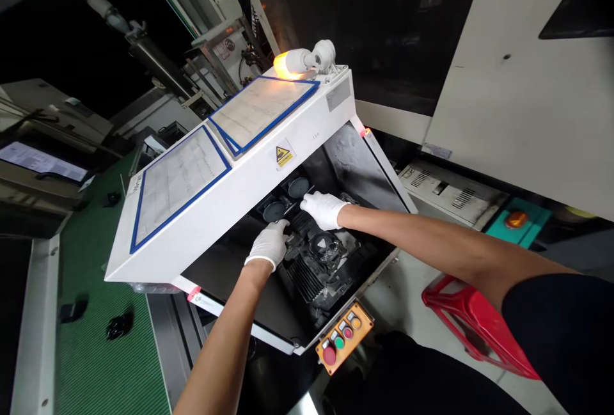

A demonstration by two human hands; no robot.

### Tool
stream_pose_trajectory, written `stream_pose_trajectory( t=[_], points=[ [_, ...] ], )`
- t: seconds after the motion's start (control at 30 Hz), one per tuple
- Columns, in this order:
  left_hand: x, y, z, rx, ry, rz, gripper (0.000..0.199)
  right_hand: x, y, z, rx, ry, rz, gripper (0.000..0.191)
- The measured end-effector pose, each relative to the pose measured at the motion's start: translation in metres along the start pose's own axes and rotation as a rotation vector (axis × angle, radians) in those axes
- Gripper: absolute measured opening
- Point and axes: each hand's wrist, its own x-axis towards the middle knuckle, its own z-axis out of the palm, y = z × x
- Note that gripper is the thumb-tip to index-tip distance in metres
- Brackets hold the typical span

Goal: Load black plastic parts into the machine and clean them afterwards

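Note:
Both hands wear white gloves and reach into the open front of a white machine housing point(259, 165). My left hand point(269, 245) is at the left edge of a black mechanical assembly point(323, 249), its fingers curled against dark parts. Higher and to the right, my right hand point(322, 209) has its fingers bent together at the assembly's upper part, beside two round dark discs point(298, 187). What either hand's fingertips grip, if anything, is hidden or too small to make out.
An orange button box point(344, 338) sits at the housing's front edge. A lit orange lamp point(288, 64) stands on top. Left is a green conveyor belt point(103, 274) with several small black parts. A red stool point(474, 319) is at right.

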Motion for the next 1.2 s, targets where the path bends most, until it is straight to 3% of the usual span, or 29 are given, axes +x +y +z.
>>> stream_pose_trajectory(
  t=[0.67, 0.97, 1.2],
  points=[
    [-0.01, 0.028, 0.003, 0.135, 0.008, -0.032, 0.041, -0.001, -0.002, -0.003, -0.002, -0.051, 0.036, 0.044],
    [0.01, -0.008, -0.001, -0.028, -0.078, 0.027, 0.04, -0.002, -0.002, -0.007, 0.004, -0.094, 0.059, 0.047],
    [0.02, -0.005, 0.002, 0.018, -0.116, 0.074, 0.041, -0.002, -0.001, -0.005, -0.001, -0.059, 0.045, 0.043]
  ],
)
